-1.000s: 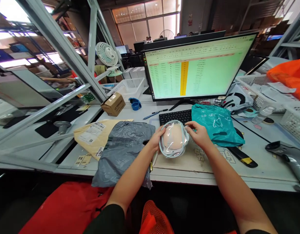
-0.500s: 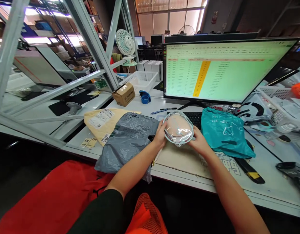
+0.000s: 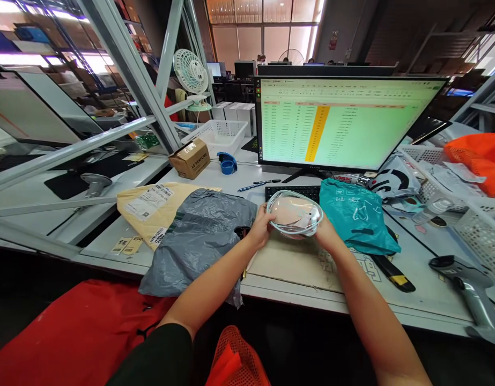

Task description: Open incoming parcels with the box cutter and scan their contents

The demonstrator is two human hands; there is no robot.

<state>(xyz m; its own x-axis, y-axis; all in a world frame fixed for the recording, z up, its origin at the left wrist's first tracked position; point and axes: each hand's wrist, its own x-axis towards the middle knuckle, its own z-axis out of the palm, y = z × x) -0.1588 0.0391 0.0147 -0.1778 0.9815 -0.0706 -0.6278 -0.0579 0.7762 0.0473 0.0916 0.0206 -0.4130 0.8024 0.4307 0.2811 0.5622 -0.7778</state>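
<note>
Between my two hands is a clear plastic pouch (image 3: 294, 212) with a pale rim, something beige showing through it. My left hand (image 3: 261, 226) grips its left side, thumb on the front. My right hand (image 3: 324, 231) holds the right side, its fingers mostly hidden behind the pouch. Below it lies a cardboard sheet (image 3: 287, 262) on the desk. A grey plastic mailer (image 3: 207, 230) lies just left of my left hand, partly over a yellow padded envelope (image 3: 146, 206). Right of my right hand sits a teal plastic bag (image 3: 354, 217).
A monitor (image 3: 344, 123) stands behind a black keyboard (image 3: 307, 192). Further left are a cardboard box (image 3: 190, 158), a blue tape roll (image 3: 228, 164) and pens (image 3: 258, 185). A box cutter (image 3: 394, 274) and a barcode scanner (image 3: 468, 289) lie right. Metal framing (image 3: 130, 69) rises at left.
The pouch has been tilted, so it looks flatter and its contents show from another angle. Both hands still hold it. The camera view has turned slightly right.
</note>
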